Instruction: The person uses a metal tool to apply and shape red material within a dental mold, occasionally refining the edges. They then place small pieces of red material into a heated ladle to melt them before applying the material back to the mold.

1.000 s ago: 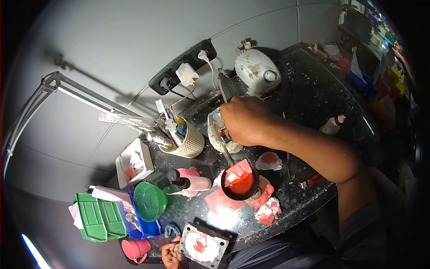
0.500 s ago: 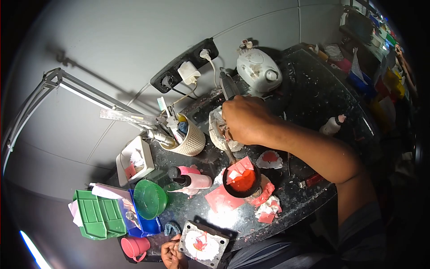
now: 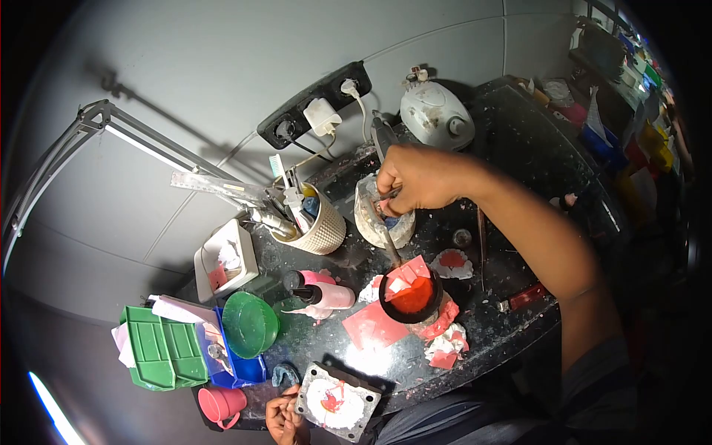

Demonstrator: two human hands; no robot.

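Note:
My left hand (image 3: 285,417) is at the bottom edge, its curled fingers closed on the left side of a metal dental flask (image 3: 310,404). White plaster (image 3: 352,410) with a red-pink patch fills the flask. Higher up, my right hand (image 3: 419,178) reaches over a crusted whitish bowl (image 3: 386,231). Its fingers are pinched together at the bowl's opening; what is between them is hidden. Just below the bowl, a dark long-handled pan (image 3: 383,300) holds red melted wax (image 3: 414,297) and pink wax pieces (image 3: 404,276).
A textured tool cup (image 3: 326,231) and pink bottles (image 3: 334,297) stand to the left. Farther left are a green bowl (image 3: 251,326), a blue bin (image 3: 248,371) and a pink mug (image 3: 222,406). A white-grey machine (image 3: 436,115) sits behind. A pink sheet (image 3: 371,326) lies near the pan.
My right hand has shifted slightly right and down at the bowl, its fingers now lower in the opening. The forearm now covers most of a small bottle. My left hand and the flask look unchanged.

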